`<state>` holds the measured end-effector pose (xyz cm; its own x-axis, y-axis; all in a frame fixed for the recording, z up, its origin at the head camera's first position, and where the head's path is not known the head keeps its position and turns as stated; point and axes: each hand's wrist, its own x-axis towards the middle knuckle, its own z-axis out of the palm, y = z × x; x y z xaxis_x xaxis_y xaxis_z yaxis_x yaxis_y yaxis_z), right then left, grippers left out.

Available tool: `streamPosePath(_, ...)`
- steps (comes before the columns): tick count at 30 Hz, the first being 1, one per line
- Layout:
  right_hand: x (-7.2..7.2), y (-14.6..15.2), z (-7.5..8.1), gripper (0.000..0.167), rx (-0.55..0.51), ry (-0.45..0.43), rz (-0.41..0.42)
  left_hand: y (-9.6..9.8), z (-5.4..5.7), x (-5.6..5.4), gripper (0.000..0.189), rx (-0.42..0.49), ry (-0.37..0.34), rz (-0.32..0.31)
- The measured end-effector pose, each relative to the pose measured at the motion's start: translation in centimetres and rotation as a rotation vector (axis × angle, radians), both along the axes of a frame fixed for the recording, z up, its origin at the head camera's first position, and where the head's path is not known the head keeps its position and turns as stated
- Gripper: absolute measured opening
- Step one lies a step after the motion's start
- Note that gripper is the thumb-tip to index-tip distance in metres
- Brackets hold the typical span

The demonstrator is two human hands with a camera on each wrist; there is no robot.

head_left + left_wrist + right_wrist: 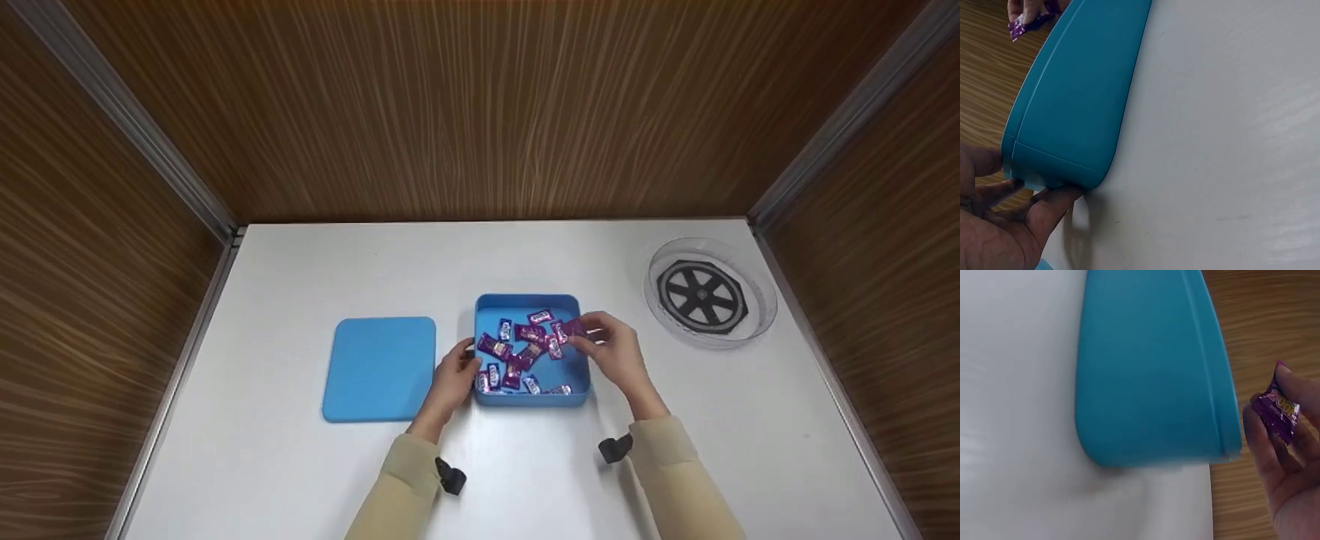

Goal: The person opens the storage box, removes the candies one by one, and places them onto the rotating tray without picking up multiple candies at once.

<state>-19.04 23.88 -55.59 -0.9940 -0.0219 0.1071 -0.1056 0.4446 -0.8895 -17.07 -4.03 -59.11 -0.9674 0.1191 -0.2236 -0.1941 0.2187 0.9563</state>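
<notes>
Blue box (534, 400) on a white table (525, 480), seen from the head, between the two hands, with wrapped sweets (493, 346) scattered over its floor. Gripped at its left side by the left hand (453, 379). Pinched in the right hand (616, 352), over the right part of the box: one purple sweet (574, 328). Just left of the left hand, a flat blue square (381, 369) (much the same blue as the box); well beyond the right hand, toward the far right corner, a clear round container (763, 322) with a dark spoked pattern. From the left wrist: outer wall close up, with left fingers touching its lower corner and rim; purple wrapper at upper left, beyond the rim. From the right wrist: purple sweet between thumb and fingertips, near the box rim but apart from it.
</notes>
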Motion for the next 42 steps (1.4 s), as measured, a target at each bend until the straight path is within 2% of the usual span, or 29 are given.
streamPosePath(4, -0.4, 1.9, -0.1, 0.034, -0.099, -0.029, -0.103, -0.1, -0.2, 0.1, 0.046, 0.019, 0.011, 0.0)
streamPosePath(8, -0.8, 3.8, 0.2, 0.037, -0.192, -0.043, -0.164, -0.2, -0.2, 0.1, 0.047, 0.012, 0.013, 0.0)
streamPosePath(12, -1.2, 5.7, 0.7, 0.039, -0.222, -0.046, -0.214, -0.2, -0.2, 0.2, 0.047, -0.002, -0.003, 0.005)
streamPosePath(17, -2.2, 8.5, 1.4, 0.038, -0.117, -0.058, -0.353, -0.2, -0.1, 0.2, 0.048, -0.007, -0.014, 0.004)
streamPosePath(21, -2.9, 11.3, 1.7, 0.036, 0.068, -0.099, -0.476, -0.1, -0.1, 0.1, 0.047, -0.012, -0.006, 0.003)
streamPosePath(23, -3.2, 12.6, 1.6, 0.035, 0.174, -0.119, -0.512, -0.1, -0.2, 0.1, 0.047, -0.013, -0.005, 0.005)
streamPosePath(27, -3.5, 14.2, 1.2, 0.035, 0.308, -0.144, -0.523, 0.0, -0.3, 0.0, 0.047, -0.018, -0.002, 0.004)
streamPosePath(35, -4.0, 15.7, 0.5, 0.029, 0.447, -0.195, -0.425, 0.0, 0.0, 0.0, 0.047, -0.012, 0.005, 0.005)
streamPosePath(39, -4.4, 16.1, 0.2, 0.034, 0.444, -0.218, -0.412, 0.0, -0.1, 0.0, 0.047, -0.02, 0.0, 0.008)
streamPosePath(42, -4.4, 16.2, 0.1, 0.043, 0.399, -0.238, -0.42, 0.0, -0.1, 0.0, 0.047, -0.017, 0.0, 0.008)
